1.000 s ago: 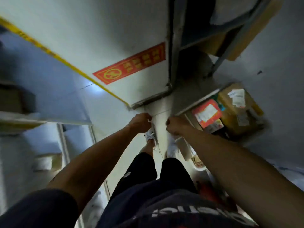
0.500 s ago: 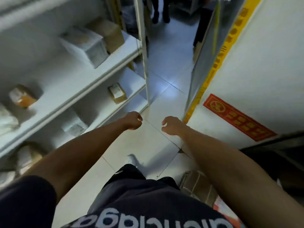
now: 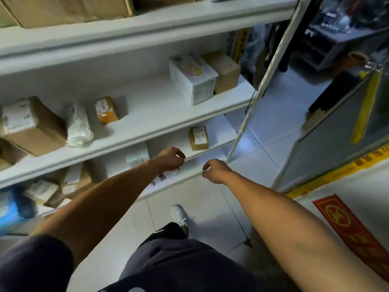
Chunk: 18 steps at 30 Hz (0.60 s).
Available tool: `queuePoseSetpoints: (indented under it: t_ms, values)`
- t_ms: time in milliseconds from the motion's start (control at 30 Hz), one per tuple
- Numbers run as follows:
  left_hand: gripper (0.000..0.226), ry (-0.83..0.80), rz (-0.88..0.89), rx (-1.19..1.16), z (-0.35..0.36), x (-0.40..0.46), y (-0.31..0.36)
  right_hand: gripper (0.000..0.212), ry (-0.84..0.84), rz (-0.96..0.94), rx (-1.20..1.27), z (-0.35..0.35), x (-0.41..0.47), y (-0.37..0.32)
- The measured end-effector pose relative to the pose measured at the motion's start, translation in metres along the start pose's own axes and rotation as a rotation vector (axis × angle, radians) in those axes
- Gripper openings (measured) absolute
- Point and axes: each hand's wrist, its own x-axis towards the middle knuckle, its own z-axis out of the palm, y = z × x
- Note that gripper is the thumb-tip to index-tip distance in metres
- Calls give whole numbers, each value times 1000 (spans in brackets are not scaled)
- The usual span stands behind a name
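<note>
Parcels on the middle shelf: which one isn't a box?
The white plastic-wrapped bundle, lying between the large brown box and the small brown box; the rest are boxes.

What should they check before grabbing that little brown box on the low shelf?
1. The left hand is free: ok, it holds nothing.
2. The right hand is free: ok, it holds nothing.
3. The brown box is near enough: ok, it is just past the left hand.
4. Nothing is stacked on the box: ok, it lies alone on the shelf.
5. The label is the right one: cannot tell, too blurred.
6. The floor by the shelf is free: ok.
</note>
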Motion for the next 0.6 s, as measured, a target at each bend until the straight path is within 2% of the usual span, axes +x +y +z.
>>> queuePoseSetpoints:
  t_ms: [267,400,500,600]
  values:
    - [16,-22,-9,-280,-59,90,31,28,61,-45,1,-73,91,-46]
    - [21,-26,31,-361,-82,130,57,31,153,-62,90,-112,139,-62]
    - [16,-25,34,-385,-89,146,68,44,238,-70,164,-128,169,-69]
    - [14,-18,31,-427,-96,156,73,71,414,-96,151,-140,191,-77]
